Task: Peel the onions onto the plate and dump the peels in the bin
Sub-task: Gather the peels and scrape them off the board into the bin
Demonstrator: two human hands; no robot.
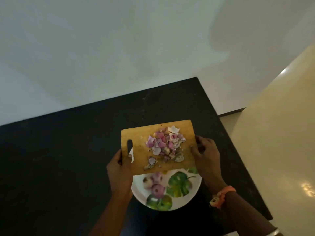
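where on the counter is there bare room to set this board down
Widest bare patch: the black counter left of the left hand and the plate. Another strip lies behind the cutting board, up to the wall. Right of the plate only a narrow margin runs to the counter edge. Crowded: the plate holding peeled onions, under the board.

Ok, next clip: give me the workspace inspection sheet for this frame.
Surface: black counter, leaf-patterned plate resting on it.
Job's things: cutting board carries onion peels and covers the plate's far edge; peeled onions on the plate; no bin seen.
Clutter: nothing seen.
Grips: left grip holds the board's slotted end, right grip the opposite end.
Cables: nothing seen.
Surroundings: white wall, glossy cream floor at right.
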